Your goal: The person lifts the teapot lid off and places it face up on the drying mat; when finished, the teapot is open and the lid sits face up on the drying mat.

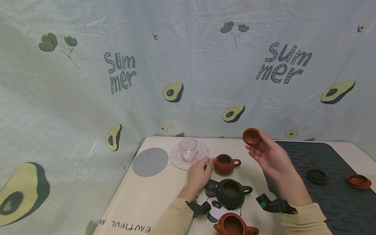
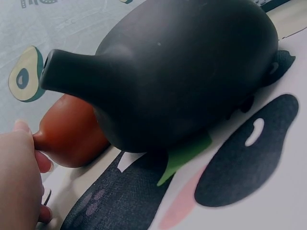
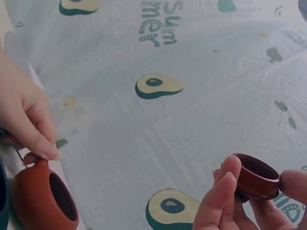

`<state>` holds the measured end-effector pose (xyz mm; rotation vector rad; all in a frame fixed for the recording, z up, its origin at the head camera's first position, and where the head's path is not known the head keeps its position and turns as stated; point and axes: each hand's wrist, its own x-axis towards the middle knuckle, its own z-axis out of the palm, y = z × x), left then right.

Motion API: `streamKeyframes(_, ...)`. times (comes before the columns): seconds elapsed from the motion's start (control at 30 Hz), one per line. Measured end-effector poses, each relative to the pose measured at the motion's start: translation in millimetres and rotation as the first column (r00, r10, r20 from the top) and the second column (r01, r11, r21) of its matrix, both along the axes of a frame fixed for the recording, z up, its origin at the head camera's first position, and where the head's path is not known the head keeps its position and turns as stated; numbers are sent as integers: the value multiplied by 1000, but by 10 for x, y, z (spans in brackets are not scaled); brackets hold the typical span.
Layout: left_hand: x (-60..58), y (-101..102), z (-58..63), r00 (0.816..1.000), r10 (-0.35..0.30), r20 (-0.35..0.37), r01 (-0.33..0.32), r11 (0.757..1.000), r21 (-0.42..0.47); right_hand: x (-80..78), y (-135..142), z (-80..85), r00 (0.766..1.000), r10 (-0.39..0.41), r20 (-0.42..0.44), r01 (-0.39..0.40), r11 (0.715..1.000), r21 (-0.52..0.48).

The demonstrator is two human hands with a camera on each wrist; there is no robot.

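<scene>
My left hand pinches the spout of a small reddish-brown clay teapot, which stands lidless on the table with its handle to the right. In the left wrist view, thumb and fingers close round the spout tip of that teapot. Raised above the table, my right hand holds a reddish-brown teapot lid by its edge, its hollow underside facing the head camera. The right wrist view shows the lid between thumb and fingers. A black lidless teapot stands nearer, beside my left wrist.
Another reddish-brown teapot stands at the near edge of view. A glass cup sits on a clear plate, beside a grey disc. On the black mat lie a black lid and a reddish-brown lid.
</scene>
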<state>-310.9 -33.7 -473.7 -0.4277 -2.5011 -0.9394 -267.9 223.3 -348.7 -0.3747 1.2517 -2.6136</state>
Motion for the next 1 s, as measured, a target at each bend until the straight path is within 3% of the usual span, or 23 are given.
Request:
streamKeyframes(0.2,1,-1,9,1000,0,16,0,1000,5,11,13,28,999,-47,-7,47,998,51)
streamKeyframes(0.47,12,-3,12,1000,1,-8,-1,1000,0,18,69,57,997,-67,-27,68,997,39)
streamKeyframes(0.8,13,-4,16,999,4,34,-4,1000,6,27,215,80,998,-3,-68,1,1000,-28)
streamKeyframes(1.0,12,-6,14,999,2,32,-3,1000,7,28,244,83,995,21,-94,-21,1000,5)
